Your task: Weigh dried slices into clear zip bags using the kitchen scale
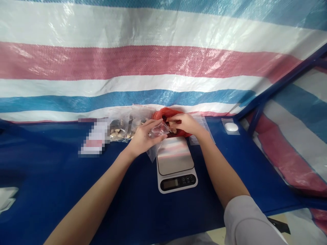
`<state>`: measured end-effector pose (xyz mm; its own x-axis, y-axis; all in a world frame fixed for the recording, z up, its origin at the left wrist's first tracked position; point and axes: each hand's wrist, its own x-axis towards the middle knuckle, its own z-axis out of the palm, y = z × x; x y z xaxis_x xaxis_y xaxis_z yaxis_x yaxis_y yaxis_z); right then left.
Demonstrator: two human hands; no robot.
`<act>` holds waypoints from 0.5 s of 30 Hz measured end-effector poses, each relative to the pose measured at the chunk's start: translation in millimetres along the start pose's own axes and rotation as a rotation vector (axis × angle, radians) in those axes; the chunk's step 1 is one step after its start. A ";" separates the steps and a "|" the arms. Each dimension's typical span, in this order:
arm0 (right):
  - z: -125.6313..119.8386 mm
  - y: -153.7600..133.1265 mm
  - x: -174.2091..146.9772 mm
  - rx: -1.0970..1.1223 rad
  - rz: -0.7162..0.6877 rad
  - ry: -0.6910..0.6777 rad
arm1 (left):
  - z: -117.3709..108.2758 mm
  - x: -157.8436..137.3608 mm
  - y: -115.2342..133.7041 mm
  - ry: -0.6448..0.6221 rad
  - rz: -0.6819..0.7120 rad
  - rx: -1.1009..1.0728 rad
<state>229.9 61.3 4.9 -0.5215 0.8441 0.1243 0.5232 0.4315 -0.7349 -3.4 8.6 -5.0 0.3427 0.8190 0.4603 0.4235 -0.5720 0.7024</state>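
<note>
My left hand [143,136] is closed on a clear plastic bag [160,129], its mouth spread between thumb and fingers. Just right of it, my right hand [186,123] reaches into a red plastic bag [168,112], its fingers on brownish dried pieces [172,127]. What kind of pieces they are, I cannot tell. Both hands are behind a white kitchen scale [176,160] with a shiny plate and a dark display. To the left of my left hand lie clear zip bags [119,131] holding pale and dark chunks.
Flat clear bags [203,129] lie right of the red bag. A white oval object [231,127] sits on a small clear bag farther right. A blurred-out paper [94,137] lies left. Striped sheeting [127,61] hangs behind the blue table [63,177]; a blue frame bar [278,83] slants at right.
</note>
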 end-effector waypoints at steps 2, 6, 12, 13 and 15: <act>-3.5 -3.3 -1.4 0.028 -0.020 0.003 | 0.8 -0.1 -0.8 0.008 -0.002 0.009; -12.8 -8.8 -4.5 0.027 -0.072 0.079 | 2.3 -0.6 -1.0 0.000 -0.005 0.022; -23.1 -34.4 -13.3 0.079 -0.185 0.085 | 7.5 -1.7 -2.3 0.009 -0.036 0.013; -23.7 -40.9 -14.8 0.073 -0.192 0.055 | 8.6 -1.9 -2.3 0.010 -0.039 0.005; -23.8 -53.5 -16.9 0.032 -0.207 0.012 | 10.3 -1.9 -1.4 0.009 -0.034 -0.023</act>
<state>226.9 31.5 58.0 -0.6077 0.7422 0.2825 0.3841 0.5861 -0.7135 4.0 7.4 -12.5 0.3212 0.8382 0.4408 0.4151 -0.5430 0.7300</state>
